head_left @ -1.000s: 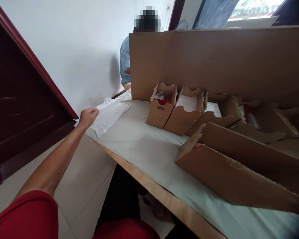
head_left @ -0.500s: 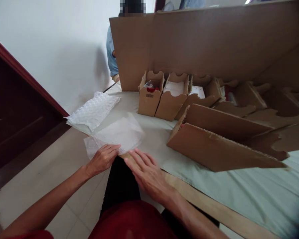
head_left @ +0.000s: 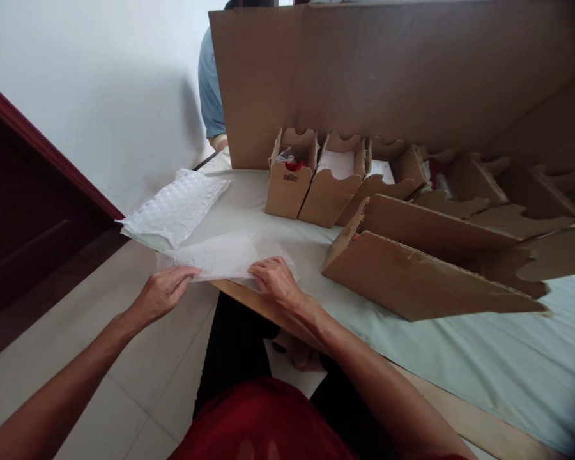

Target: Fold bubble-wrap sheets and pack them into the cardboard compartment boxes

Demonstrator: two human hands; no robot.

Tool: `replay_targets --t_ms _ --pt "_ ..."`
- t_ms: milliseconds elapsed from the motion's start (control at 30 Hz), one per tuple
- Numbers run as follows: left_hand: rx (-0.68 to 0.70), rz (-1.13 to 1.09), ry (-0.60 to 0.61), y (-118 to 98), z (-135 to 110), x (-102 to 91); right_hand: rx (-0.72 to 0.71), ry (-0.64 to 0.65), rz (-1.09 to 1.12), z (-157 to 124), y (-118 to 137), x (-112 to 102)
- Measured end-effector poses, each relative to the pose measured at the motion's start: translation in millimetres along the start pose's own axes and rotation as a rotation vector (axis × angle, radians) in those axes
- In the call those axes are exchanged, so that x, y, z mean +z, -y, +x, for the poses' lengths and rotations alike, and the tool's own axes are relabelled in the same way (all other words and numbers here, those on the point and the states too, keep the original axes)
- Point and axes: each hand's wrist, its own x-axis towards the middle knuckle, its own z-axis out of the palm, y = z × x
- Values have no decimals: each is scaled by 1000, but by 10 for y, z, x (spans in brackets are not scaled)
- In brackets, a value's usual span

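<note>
A translucent sheet of bubble wrap lies at the table's near edge, its front border folded into a straight line. My left hand is closed on its left front corner, thumb and fingers pinched together. On the right part of the same border, my right hand has its fingers curled over the sheet and grips it. Just behind, to the left, rests a stack of white bubble wrap, which neither hand touches.
Small cardboard bins stand in a row before a tall cardboard panel. A long open cardboard box sits at right on the green tablecloth. Behind the panel is another person's blue sleeve. A dark red door is at left.
My hands have moved apart, the left one leftward and the right one slightly up. The sheet's near border now lies straight between them, and my right fingers have curled onto it.
</note>
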Motion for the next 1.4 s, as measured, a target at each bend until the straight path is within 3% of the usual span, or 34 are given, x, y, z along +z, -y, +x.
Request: replay_targets --t_ms 67,133,267,367,467,633,733,833,900,1000,1067,1233,1400 --pt "-100 22 26 67 185 -57 40 -33 -21 101 -17 -128" --pt "-135 51 -23 60 429 -143 89 -88 -63 187 -2 -340" --pt "-36 102 -245 -217 813 -398 105 -344 -175 95 174 -916" --pt "91 115 -323 -451 799 -459 47 -516 -264 -250 408 -1182" --pt "199 77 -265 -469 584 -208 25 -502 -298 -629 561 -1048" --pt "209 17 -117 -199 231 485 171 -231 -222 -985 458 -282" --pt "194 -60 -27 -99 162 621 246 -136 -113 -1116 368 -28" --pt "96 -172 96 -66 229 492 309 -82 28 -1204 363 -98" --pt "-43 -250 277 -61 356 345 371 -25 131 -1213 368 -257" --pt "-179 -272 563 -54 661 184 457 59 275 -1135 277 -496" --pt "-178 -230 645 -38 911 174 486 61 355 -1038 120 -577" --pt "-21 -95 728 20 1448 476 616 -1 446 -871 -307 -476" --pt "87 218 662 24 1592 840 784 -35 138 -945 -300 -322"
